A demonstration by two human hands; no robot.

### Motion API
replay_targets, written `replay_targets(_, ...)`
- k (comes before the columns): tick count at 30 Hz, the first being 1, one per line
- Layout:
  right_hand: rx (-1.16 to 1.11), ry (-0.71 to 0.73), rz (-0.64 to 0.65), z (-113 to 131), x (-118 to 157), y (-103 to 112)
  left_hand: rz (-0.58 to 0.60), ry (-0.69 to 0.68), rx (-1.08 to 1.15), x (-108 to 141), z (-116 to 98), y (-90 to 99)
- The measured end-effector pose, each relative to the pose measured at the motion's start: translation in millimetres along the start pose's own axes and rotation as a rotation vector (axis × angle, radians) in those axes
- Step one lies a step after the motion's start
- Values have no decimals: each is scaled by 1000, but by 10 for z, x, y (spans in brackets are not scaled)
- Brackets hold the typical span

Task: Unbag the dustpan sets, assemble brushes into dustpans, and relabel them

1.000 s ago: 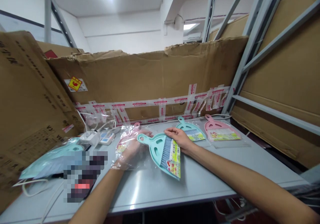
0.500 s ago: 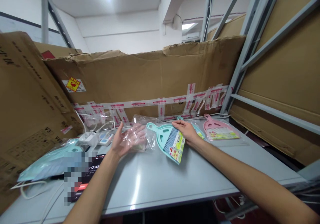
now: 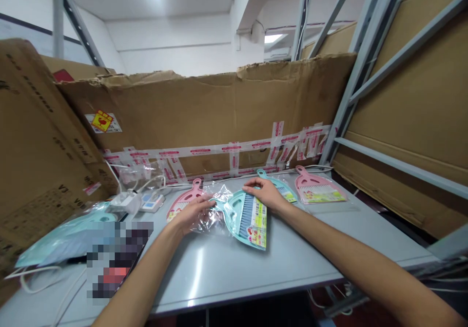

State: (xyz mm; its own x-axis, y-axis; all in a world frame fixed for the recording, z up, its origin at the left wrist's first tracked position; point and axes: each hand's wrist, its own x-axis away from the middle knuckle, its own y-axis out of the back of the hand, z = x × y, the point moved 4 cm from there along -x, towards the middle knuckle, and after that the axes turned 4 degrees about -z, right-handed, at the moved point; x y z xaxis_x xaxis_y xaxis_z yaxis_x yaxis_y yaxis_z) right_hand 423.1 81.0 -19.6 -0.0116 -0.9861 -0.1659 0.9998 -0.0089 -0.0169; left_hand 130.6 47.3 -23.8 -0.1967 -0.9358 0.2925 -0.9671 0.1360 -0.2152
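Observation:
A mint-green dustpan with a small blue-bristled brush and a printed card is tilted above the table in front of me. My right hand pinches its upper edge, fingers closed. A clear plastic bag covers the dustpan's handle and part of its near side. My left hand is closed on the bag around the handle end, its fingertips partly behind film. Just behind my left hand lies a pink dustpan set. Beyond my right hand is another mint-green set, partly hidden.
Another pink dustpan set lies at the right on the grey table. To the left are a bagged mint-green item, a phone, white plugs and cables. A taped cardboard sheet stands along the back.
My left hand, open with spread fingers at the bag before, has closed on it by the handle. The bag now covers the handle. The pink set behind my left hand shows more.

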Motion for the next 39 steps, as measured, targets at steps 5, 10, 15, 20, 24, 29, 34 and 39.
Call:
replay_targets(5, -270, -210, 56, -60, -41, 56, -24, 28, 146, -30, 5, -11)
replay_targets(10, -461, -326, 216, 46, -55, 127, -109, 4, 297, -18, -101, 11)
replay_targets(15, -483, -296, 360, 86, 14, 66, -177, -65, 403, -10, -166, 42)
replay_targets(20, -453, -269, 365, -13, 36, -7, -115, -29, 395, -81, -70, 84)
replay_targets(24, -498, -277, 363, -34, 15, -11, -111, -18, 376, -92, -41, 74)
replay_targets(29, -531, -274, 321, -57, -29, 22, -93, -68, 372, 28, -130, -34)
replay_targets(34, -514, -292, 330, -107, -17, 13, -66, -48, 425, 174, -208, -141)
replay_targets(39, -452, -297, 338, -111, 32, -40, -24, -1, 529, 201, -204, -208)
